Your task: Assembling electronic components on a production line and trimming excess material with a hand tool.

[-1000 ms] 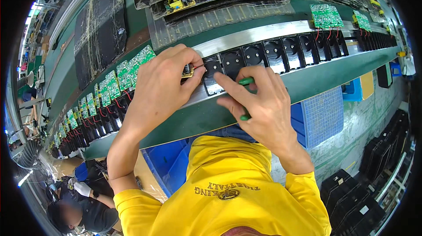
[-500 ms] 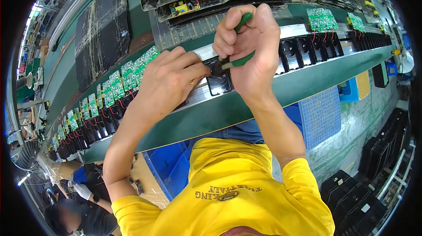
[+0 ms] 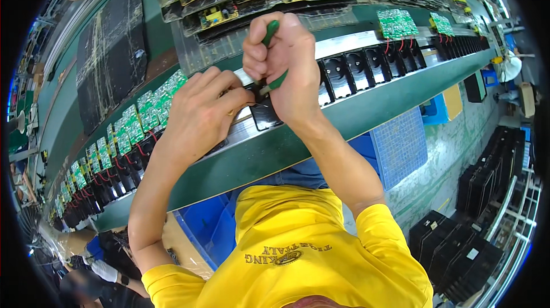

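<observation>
My right hand (image 3: 291, 73) is wrapped round green-handled pliers (image 3: 270, 33), its palm turned up. The tool's jaws are mostly hidden, low over a black plastic housing (image 3: 266, 119) on the rail. Just left of it, my left hand (image 3: 201, 107) has thumb and fingers pinched together at the housing's upper left edge, beside the jaws. A thin strand, perhaps wire, shows near those fingertips. What the left fingers grip is too small to name.
Green circuit boards (image 3: 132, 126) with red wires line the left of the bench. More black housings (image 3: 358, 67) run right along the metal rail (image 3: 348, 42). Behind are stacked trays of yellow components (image 3: 215, 17). A blue bin (image 3: 209, 222) stands below the bench edge.
The whole view has shifted, so the bench appears further left. My right hand with the pliers has come leftward, closer to my left hand. The left hand keeps its pinch beside the housing.
</observation>
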### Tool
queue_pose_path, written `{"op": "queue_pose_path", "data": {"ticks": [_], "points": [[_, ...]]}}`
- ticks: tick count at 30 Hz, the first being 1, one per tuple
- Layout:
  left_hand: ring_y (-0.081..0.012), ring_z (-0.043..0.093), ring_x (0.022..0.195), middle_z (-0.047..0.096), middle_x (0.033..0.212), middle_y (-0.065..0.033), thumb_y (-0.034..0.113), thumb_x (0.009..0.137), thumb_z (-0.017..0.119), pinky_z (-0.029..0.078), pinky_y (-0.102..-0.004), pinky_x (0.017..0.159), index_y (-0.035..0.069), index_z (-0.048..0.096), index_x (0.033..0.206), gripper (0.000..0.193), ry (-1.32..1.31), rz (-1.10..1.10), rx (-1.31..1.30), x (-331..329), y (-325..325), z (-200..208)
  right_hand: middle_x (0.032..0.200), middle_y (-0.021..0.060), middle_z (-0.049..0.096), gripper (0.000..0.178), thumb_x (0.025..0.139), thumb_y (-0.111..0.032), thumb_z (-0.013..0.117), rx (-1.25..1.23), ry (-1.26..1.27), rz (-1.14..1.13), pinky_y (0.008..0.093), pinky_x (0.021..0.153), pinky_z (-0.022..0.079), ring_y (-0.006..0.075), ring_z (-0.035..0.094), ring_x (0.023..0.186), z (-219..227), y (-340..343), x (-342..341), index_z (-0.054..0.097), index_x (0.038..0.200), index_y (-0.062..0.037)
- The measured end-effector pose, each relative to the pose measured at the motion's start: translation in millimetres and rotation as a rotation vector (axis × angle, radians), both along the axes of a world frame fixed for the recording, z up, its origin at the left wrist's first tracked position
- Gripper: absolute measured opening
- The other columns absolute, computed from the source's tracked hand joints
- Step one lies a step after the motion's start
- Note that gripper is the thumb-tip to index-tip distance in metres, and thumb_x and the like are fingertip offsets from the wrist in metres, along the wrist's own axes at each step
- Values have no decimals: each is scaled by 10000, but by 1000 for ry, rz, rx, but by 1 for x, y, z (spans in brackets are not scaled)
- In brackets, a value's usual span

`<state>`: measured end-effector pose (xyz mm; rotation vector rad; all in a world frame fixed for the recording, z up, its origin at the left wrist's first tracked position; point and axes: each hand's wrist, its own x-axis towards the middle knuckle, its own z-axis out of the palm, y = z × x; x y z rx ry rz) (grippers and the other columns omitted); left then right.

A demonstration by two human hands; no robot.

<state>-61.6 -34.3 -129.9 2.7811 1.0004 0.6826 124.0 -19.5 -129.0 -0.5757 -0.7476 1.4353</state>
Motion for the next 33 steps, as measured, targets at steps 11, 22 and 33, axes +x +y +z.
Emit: {"op": "queue_pose_path", "data": {"ticks": [11,22,33], "points": [[-223,621,960,693,1084,1,139,954,797,521,-349,866,144,798,1005,52,35,50,13,7,-6,6,770,-7,483,312,1182,-261,480,-26,-39,-6,283,607,323,111,382,689,-2,2,2,592,934,-108],[-222,652,951,716,1121,8,144,994,834,533,-343,855,120,804,1014,43,16,214,10,20,-21,10,1137,47,684,266,900,-120,931,517,-1474,-291,329,770,534,197,592,866,5,-89,81,887,1162,-113],[-213,608,933,688,1115,19,124,974,858,509,-351,845,126,802,952,60,-111,240,-35,32,-17,-1,1153,38,670,170,861,-124,967,530,-1688,-339,354,787,547,228,600,917,-17,-98,75,910,1017,-160]]}}
